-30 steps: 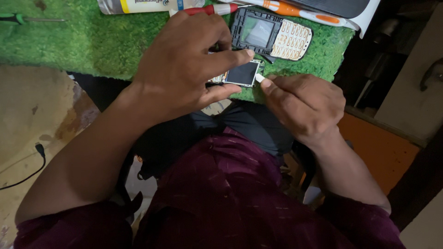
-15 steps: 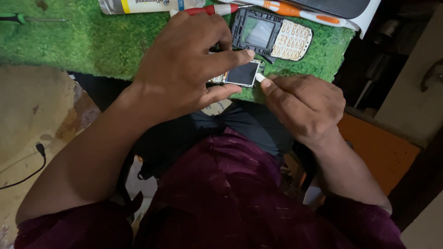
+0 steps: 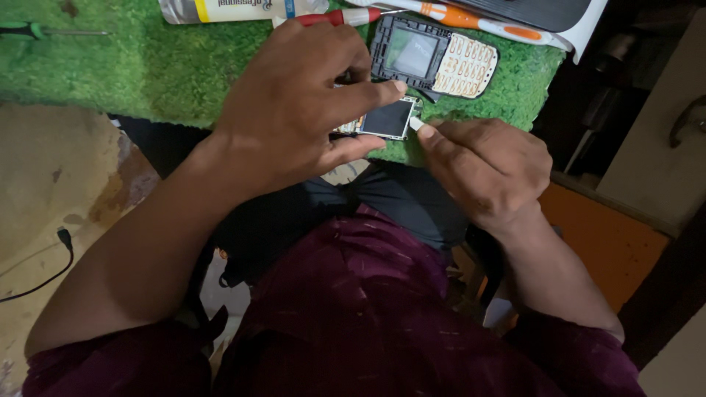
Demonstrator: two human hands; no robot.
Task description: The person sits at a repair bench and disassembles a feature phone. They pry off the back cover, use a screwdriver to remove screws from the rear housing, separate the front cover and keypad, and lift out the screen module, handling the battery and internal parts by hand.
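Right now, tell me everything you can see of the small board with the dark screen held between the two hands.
The small circuit board with a dark rectangular screen is thin, with a pale metallic frame around glossy black glass that is unlit. It is held roughly flat just above the near edge of the green artificial-turf mat. The left hand pinches it from the left, forefinger along its top edge, thumb beneath. The right hand touches a fingertip to its right edge. Its left part is hidden by fingers.

Counting it up: two hands, one small screen module (image 3: 387, 119), one phone frame with keypad (image 3: 434, 59), three screwdrivers, one tube (image 3: 235, 9), one green mat (image 3: 147, 66).
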